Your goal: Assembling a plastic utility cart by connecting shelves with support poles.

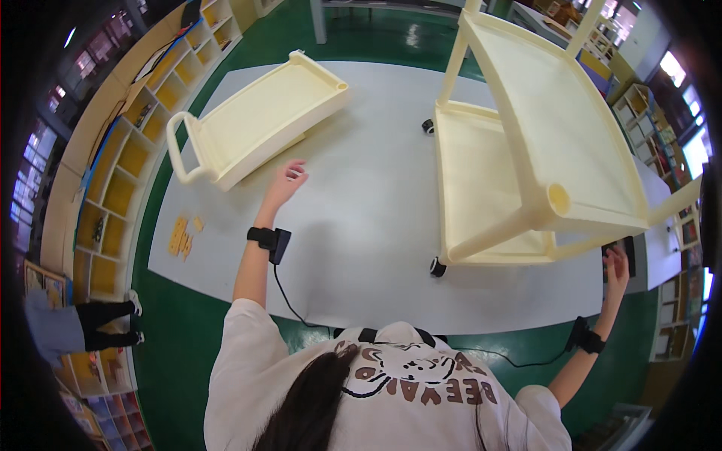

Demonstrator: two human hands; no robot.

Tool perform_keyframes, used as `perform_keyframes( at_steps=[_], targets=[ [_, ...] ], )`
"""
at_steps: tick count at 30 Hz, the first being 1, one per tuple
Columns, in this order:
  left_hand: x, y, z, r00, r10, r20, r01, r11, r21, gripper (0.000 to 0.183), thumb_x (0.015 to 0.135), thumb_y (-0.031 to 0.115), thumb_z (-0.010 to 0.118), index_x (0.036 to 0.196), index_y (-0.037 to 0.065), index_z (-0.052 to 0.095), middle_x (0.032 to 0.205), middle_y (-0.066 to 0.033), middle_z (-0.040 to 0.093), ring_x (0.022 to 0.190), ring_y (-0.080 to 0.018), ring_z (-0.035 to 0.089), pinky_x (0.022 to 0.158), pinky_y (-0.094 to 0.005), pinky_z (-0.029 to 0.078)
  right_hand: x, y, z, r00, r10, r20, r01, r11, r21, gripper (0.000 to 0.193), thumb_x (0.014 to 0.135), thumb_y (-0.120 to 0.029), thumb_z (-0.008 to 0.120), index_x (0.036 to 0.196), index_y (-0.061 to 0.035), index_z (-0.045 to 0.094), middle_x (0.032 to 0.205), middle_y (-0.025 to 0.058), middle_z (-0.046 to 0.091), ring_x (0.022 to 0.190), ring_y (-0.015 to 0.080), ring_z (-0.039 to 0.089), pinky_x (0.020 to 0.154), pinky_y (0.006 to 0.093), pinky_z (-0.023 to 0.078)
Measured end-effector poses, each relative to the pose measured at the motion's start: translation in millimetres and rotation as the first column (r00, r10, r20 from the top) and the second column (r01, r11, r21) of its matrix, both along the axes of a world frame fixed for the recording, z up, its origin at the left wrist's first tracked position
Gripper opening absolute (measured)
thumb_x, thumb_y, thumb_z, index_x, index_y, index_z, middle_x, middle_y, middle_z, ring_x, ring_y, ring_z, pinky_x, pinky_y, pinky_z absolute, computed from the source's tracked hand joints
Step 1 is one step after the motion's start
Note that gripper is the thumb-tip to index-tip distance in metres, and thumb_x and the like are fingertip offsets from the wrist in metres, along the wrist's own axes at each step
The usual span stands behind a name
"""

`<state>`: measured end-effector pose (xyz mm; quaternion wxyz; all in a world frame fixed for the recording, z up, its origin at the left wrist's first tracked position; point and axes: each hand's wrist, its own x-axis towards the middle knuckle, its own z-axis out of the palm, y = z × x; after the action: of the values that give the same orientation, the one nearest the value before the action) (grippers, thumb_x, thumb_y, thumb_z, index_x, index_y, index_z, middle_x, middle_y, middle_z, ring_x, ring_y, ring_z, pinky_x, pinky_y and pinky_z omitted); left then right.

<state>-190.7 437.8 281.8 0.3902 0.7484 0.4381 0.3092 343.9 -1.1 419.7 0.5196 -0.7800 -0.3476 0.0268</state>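
Observation:
A cream plastic trolley [492,180] stands at the right of the white table, with two shelves joined by posts and black casters [437,267] beneath. Left of it rests a separate cream tray [263,124] with a looped handle at its near-left end. My left hand [288,180] hovers by the tray's near side, fingers loosely bent and holding nothing. Beside the trolley's near-right corner is my right hand [617,269], its fingers apart, close to a dark flat object [629,259]; whether it touches anything is unclear.
Small yellowish pieces [180,239] lie at the left of the white tabletop [368,225]. Cubby shelves [113,188] line the left wall, where another person [83,327] is. Cables run from the black bands on both my wrists.

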Motion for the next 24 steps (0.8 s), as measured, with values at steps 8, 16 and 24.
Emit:
perform_keyframes(
  at_steps=[8, 16, 24],
  targets=[
    [-1.6, 92.6, -15.3, 0.905, 0.374, -0.200, -0.278, 0.879, 0.386, 0.045, 0.060, 0.012, 0.064, 0.102, 0.008, 0.050, 0.091, -0.0079, 0.053, 0.085, -0.0224, 0.052, 0.072, -0.0362, 0.042, -65.1, -66.2, 3.1, 0.975, -0.171, -0.144, 0.137, 0.966, -0.221, 0.025, 0.079, -0.013, 0.053, 0.100, -0.0005, 0.050, 0.080, 0.0064, 0.058, 0.069, 0.0118, 0.054, 0.062, 0.0213, 0.041],
    [11.9, 113.0, -24.2, 0.504, 0.542, -0.672, -0.072, 0.802, 0.592, 0.062, 0.058, 0.011, 0.066, 0.114, 0.013, 0.039, 0.101, -0.0103, 0.046, 0.092, -0.0268, 0.046, 0.075, -0.0412, 0.038, -103.6, -109.8, -3.4, 0.940, -0.306, -0.153, 0.258, 0.928, -0.270, 0.022, 0.077, -0.012, 0.054, 0.096, -0.0004, 0.052, 0.076, 0.0059, 0.058, 0.067, 0.0116, 0.054, 0.061, 0.0222, 0.042],
    [-12.5, 136.4, -44.6, 0.657, 0.494, -0.569, -0.101, 0.806, 0.583, 0.041, 0.058, 0.020, 0.070, 0.086, 0.004, 0.047, 0.085, -0.0123, 0.050, 0.083, -0.0283, 0.050, 0.067, -0.0379, 0.043, -110.6, -117.8, 23.9, 0.947, -0.321, 0.001, 0.302, 0.892, -0.335, 0.020, 0.075, -0.010, 0.055, 0.092, -0.0001, 0.052, 0.069, 0.0057, 0.056, 0.062, 0.0111, 0.054, 0.056, 0.0218, 0.042]
  ],
)
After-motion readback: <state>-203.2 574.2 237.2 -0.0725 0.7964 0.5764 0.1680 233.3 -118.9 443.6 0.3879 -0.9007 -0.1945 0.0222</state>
